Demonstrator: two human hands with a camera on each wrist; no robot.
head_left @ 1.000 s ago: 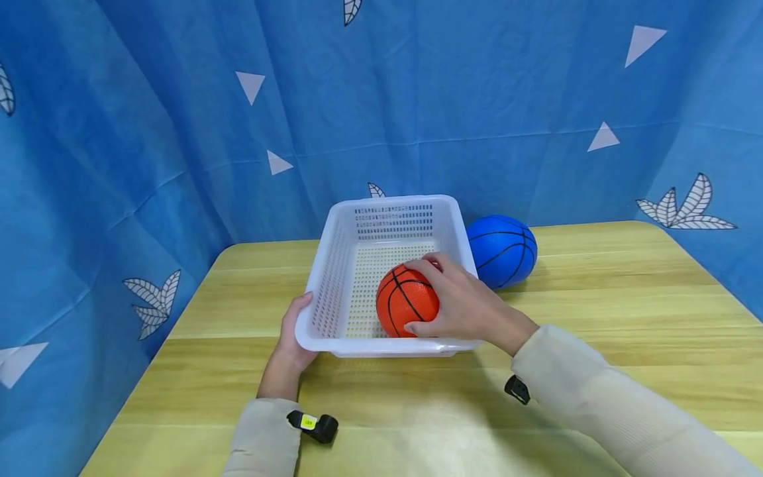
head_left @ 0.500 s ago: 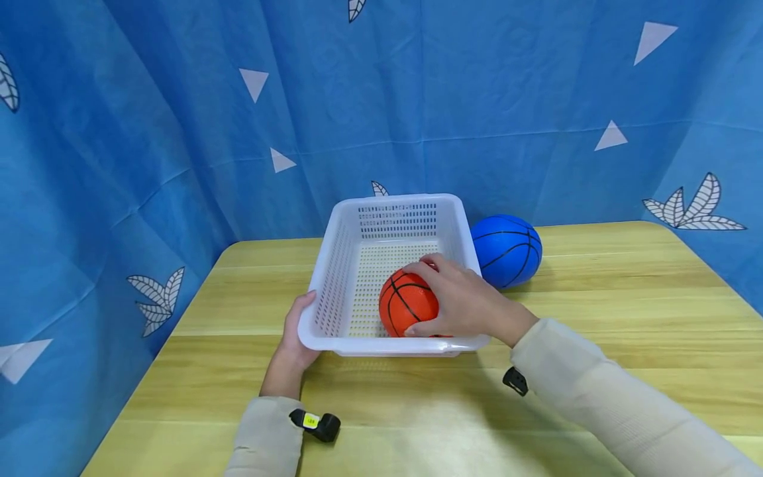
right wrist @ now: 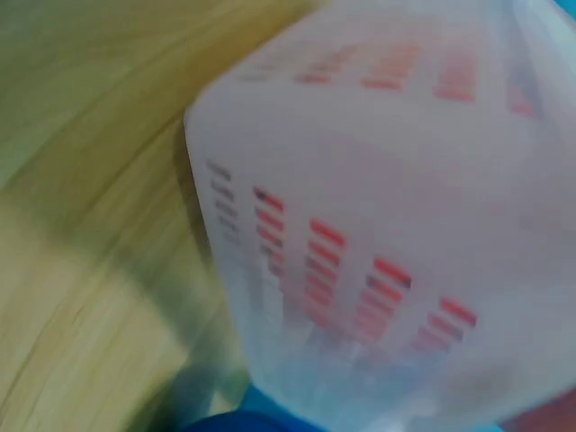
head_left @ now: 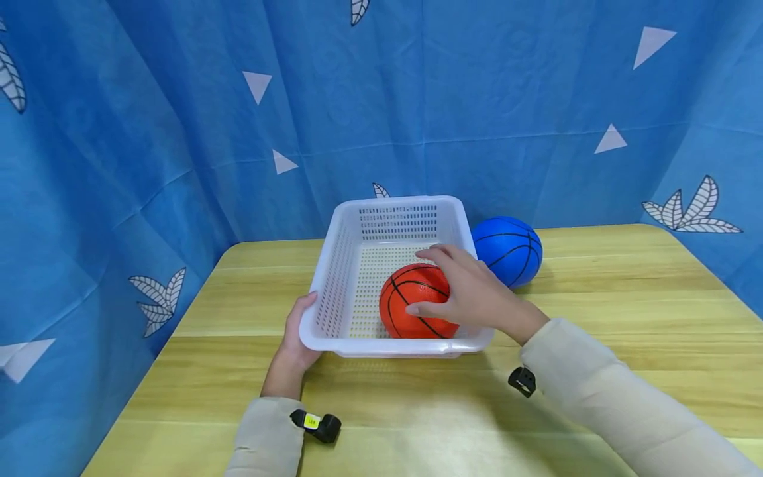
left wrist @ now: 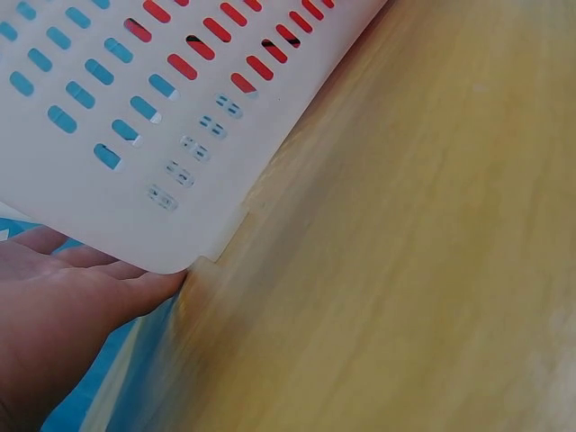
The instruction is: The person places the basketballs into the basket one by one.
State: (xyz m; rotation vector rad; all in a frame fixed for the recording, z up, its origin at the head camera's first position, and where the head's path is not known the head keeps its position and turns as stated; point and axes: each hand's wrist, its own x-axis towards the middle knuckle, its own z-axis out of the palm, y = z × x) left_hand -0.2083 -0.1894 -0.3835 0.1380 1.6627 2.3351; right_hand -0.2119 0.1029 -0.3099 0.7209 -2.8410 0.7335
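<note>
Placing the red ball (head_left: 411,291) in the white basket (head_left: 393,346) appears to be the step in hand; the ball is seen inside, toward the near right; the basket's near left corner is gripped by the left hand (head_left: 298,338); the right hand (head_left: 473,288) is spread loosely over the ball, contact unclear; lifting that hand clear is probably called for next.

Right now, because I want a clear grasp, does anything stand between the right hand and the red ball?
Nothing visible: in the head view the right hand arches over the red ball in the white basket, no object between them.
</note>
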